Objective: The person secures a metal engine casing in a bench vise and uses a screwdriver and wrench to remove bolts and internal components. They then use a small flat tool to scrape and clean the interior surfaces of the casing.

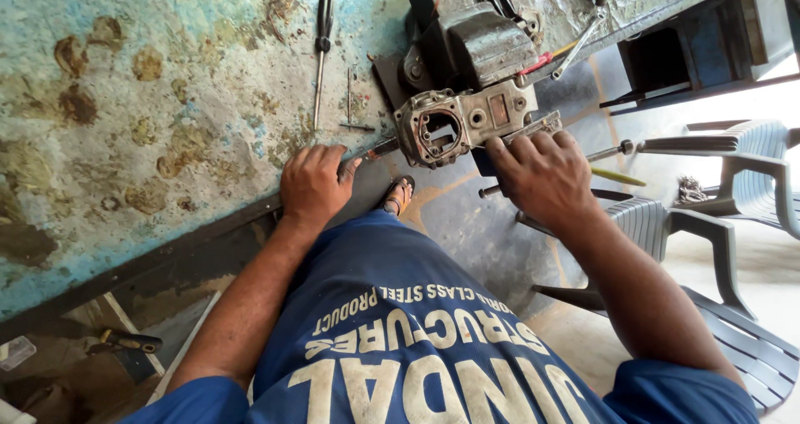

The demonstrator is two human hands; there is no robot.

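A grey metal housing (pixel 457 124) with a square opening is clamped in a dark bench vise (pixel 475 45) at the bench edge. My left hand (pixel 315 182) is closed around the handle of a tool (pixel 379 149) whose tip meets the housing's left side. My right hand (pixel 542 174) rests over the vise jaw and handle bar (pixel 612 150) just right of the housing, fingers curled on the metal.
A worn blue-green workbench (pixel 133 107) carries a long screwdriver (pixel 322 41) and a thin T-shaped rod (pixel 350 99). Grey plastic chairs (pixel 725 199) stand at the right. My sandalled foot (pixel 398 196) is on the floor below the vise. A wrench (pixel 579 41) lies behind it.
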